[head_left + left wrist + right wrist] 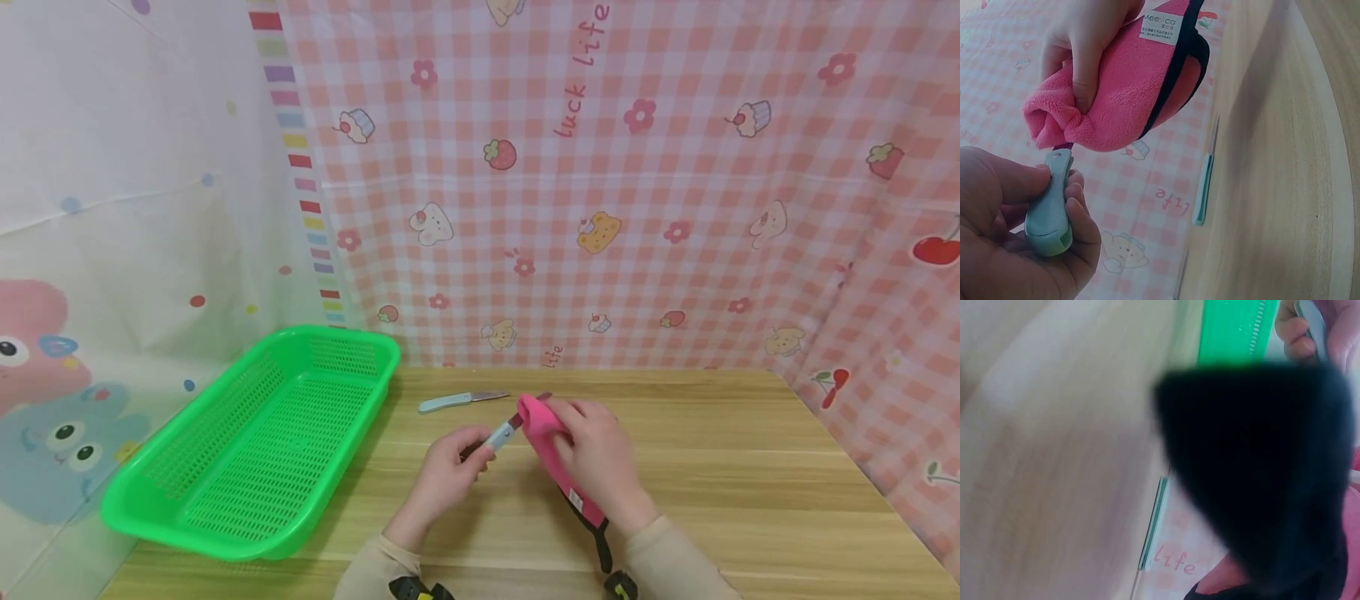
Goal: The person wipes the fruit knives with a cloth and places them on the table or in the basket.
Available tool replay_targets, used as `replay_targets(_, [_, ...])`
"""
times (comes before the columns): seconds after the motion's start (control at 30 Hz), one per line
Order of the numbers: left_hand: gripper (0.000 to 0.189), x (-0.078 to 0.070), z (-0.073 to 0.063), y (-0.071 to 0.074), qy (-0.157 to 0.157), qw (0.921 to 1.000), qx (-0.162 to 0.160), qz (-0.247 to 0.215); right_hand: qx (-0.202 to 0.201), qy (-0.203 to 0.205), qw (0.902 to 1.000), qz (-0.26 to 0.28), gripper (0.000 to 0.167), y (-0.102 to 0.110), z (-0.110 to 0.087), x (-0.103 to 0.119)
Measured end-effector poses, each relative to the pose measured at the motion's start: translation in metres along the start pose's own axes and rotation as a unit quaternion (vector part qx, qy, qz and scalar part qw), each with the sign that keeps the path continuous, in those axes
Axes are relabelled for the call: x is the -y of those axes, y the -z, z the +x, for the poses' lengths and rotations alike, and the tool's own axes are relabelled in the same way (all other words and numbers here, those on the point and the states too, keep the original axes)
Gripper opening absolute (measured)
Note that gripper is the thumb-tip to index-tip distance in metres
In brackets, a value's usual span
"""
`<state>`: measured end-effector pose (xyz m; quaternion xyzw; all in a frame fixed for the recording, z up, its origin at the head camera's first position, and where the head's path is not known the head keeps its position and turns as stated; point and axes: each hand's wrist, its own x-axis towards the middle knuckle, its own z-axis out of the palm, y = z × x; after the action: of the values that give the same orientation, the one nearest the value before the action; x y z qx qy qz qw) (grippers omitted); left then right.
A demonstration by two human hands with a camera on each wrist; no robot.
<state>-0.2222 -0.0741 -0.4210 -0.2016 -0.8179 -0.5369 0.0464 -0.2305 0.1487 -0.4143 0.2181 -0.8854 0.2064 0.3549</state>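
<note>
To the right of the green basket, the knife is gripped in the curled left hand and the pink cloth is pinched at its blade by the right hand, wiping being best drawn tipward, edge turned outward.

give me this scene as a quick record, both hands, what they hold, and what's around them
left hand: grips a knife by its pale blue handle
right hand: holds a pink cloth over part of the blade
second knife: lies on the wooden table, blade out
green basket: on the table, left of the hands
backdrop: pink checked
</note>
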Motion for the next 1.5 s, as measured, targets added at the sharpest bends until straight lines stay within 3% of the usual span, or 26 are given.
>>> replay_targets(0.4, [0.009,0.001,0.0,-0.002,0.001,1.0,0.004,-0.006,0.002,-0.051,0.9986,-0.012,0.033,0.007,0.005,-0.018])
replay_targets(0.87, [0.015,0.005,-0.001,-0.002,0.032,0.9962,-0.008,-0.081,0.022,-0.111,0.9935,-0.002,0.036,0.021,0.003,-0.028])
replay_targets(1.0, [0.015,0.007,0.001,0.0,0.035,0.9957,-0.01,-0.085,0.014,-0.097,0.9952,0.006,0.037,0.025,0.002,-0.027])
replay_targets(1.5, [0.018,0.005,0.002,0.002,0.048,0.9923,-0.006,-0.114,-0.003,0.019,0.9998,0.005,0.038,0.023,-0.005,-0.001])
